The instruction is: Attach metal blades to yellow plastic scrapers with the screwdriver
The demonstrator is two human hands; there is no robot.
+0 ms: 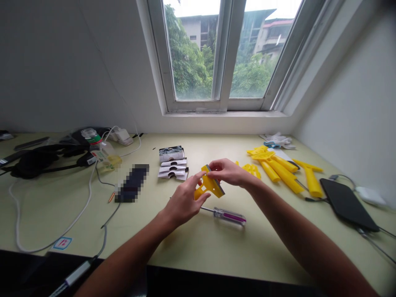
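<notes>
Above the table a yellow scraper [210, 184], its head edged with a grey metal blade strip, is held between my two hands. My left hand [185, 198] is closed around its handle side, with the thumb underneath. At the upper end of the blade edge, the fingers of my right hand [229, 171] are closed on the scraper's head. Below the hands lies a screwdriver [229, 216] with a clear and purple handle, its shaft pointing left and its tip hidden behind my left hand.
Small boxes with white sleeves [171, 161] stand beyond my left hand. On the right lie yellow handles [280, 167], yellow plastic parts [251, 169], white gloves [280, 140] and a black phone-like device [348, 204]. A bottle [100, 148], cables and a blurred dark object [133, 183] are left.
</notes>
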